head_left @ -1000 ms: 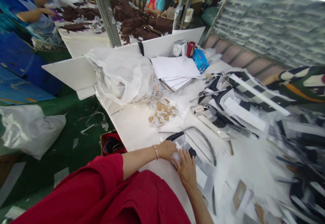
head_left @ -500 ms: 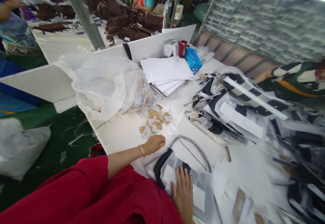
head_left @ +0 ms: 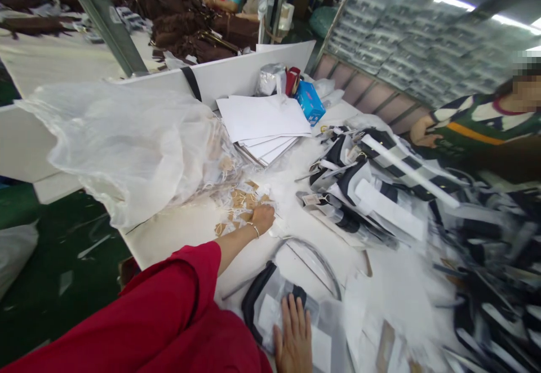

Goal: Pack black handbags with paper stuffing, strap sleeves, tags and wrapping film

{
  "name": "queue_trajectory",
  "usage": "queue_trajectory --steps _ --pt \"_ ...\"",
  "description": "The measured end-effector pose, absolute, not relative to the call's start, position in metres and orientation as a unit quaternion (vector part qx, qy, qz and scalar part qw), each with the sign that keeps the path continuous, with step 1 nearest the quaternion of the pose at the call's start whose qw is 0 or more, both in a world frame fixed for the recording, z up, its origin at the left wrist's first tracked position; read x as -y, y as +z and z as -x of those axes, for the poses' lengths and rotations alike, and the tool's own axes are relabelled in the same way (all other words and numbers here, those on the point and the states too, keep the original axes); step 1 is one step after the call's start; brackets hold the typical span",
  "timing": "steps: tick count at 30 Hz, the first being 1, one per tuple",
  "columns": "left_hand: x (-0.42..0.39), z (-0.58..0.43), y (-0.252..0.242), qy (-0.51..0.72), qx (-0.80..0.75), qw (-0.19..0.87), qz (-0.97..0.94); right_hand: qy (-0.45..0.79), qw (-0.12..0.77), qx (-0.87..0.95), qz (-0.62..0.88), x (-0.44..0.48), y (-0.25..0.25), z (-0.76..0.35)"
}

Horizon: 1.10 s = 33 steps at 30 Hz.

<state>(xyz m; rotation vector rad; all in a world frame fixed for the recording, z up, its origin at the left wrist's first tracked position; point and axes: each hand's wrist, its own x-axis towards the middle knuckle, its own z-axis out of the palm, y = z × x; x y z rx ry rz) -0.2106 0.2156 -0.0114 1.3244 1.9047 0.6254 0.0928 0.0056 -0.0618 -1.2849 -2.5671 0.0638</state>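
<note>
My right hand lies flat, fingers spread, on a bag with black trim, grey-white panels and clear wrapping. That bag rests at the table's near edge, and a dark strap loop curves out beyond it. My left hand, a bracelet at its wrist, is closed at the right edge of a pile of brown tags with white strings. Whether a tag is between its fingers is hidden from me. A large translucent plastic bag holding more tags lies left of the pile.
White sheets are stacked at the back beside a blue box. More black and white bags crowd the right side. A person stands behind them. A metal post and white board border the far side.
My left hand has reached forward from beside the bag to the tag pile. My right hand has stayed flat on the bag. The camera view has shifted somewhat.
</note>
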Motion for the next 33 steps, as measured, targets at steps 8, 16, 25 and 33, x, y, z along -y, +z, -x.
queue_trajectory --steps 8,16,25,33 --pt "-0.196 0.248 0.025 0.346 -0.658 0.516 -0.425 0.035 0.109 0.887 0.447 -0.004 -0.055 -0.091" --pt "-0.139 0.267 0.101 0.516 -0.396 0.724 -0.23 0.179 0.217 0.795 0.537 -0.031 0.004 -0.064" --pt "-0.086 0.256 0.151 0.395 -0.298 0.788 -0.366 0.479 0.312 0.644 0.508 -0.088 0.136 0.068" --pt "-0.086 0.253 0.142 0.481 -0.332 0.743 -0.327 0.603 0.333 0.497 0.528 -0.075 0.141 0.082"
